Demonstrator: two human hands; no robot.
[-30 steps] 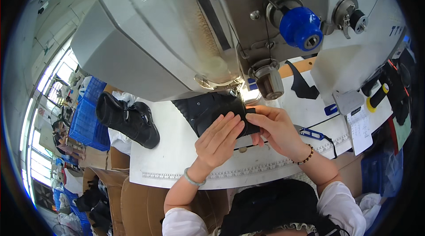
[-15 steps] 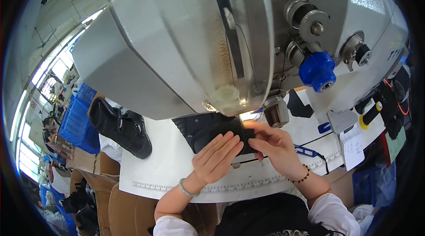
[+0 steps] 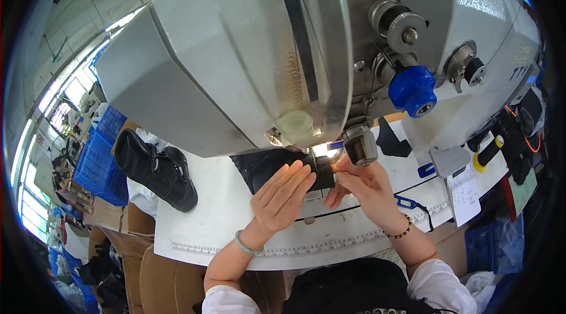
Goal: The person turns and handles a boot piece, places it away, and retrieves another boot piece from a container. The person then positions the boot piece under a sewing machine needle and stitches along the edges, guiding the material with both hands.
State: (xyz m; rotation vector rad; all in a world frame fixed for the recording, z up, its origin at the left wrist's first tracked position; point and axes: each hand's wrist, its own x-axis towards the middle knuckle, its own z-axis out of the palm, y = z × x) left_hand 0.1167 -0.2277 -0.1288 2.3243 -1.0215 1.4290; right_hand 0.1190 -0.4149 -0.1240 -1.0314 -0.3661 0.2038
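Note:
A black piece of shoe material (image 3: pixel 259 168), with a dark textured strip (image 3: pixel 323 172) at its right end, lies on the white table under the head of a sewing machine (image 3: pixel 236 60). My left hand (image 3: pixel 280 199) rests flat on its near side, fingers stretched out side by side. At the strip's right edge is my right hand (image 3: pixel 368 190), its thumb and index finger closed on the edge by the lamp-lit needle area. The other fingers of that hand curl below. Machine housing hides the needle and the far part of the material.
A black boot (image 3: pixel 156 169) stands on the table's left side, near blue crates (image 3: pixel 103 161). Cardboard boxes (image 3: pixel 168 281) sit below. To the right are a blue-handled tool (image 3: pixel 407 202), paper sheet (image 3: pixel 464 196) and thread spool (image 3: pixel 489 154). A blue knob (image 3: pixel 413 91) juts from the machine.
The black material has shifted and turned slightly beneath the machine. My right hand has moved a little up toward the needle area, and my left hand has slid slightly left with its palm still down.

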